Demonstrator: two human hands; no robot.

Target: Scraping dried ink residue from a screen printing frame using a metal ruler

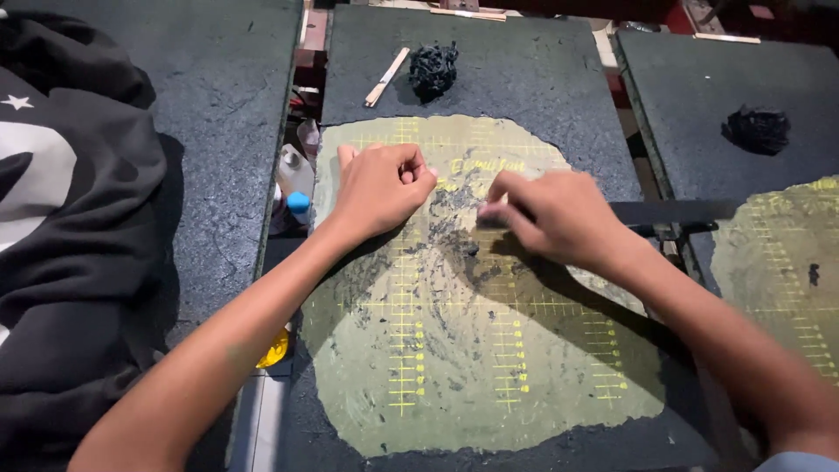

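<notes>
A worn green cutting mat (463,376) on a dark slab (489,70) is being pressed by the fisted left hand (377,188) and the pinched-fingered right hand (551,214), black clump (433,70) lying beyond

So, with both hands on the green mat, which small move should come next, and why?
Probably a short scrape onward across the dark patch. The right hand pinches something at that patch, though what it holds is blurred, and the left hand rests curled on the green mat beside it. Black residue is thickest between the hands, while the mat's lower part looks mostly clean.
</notes>
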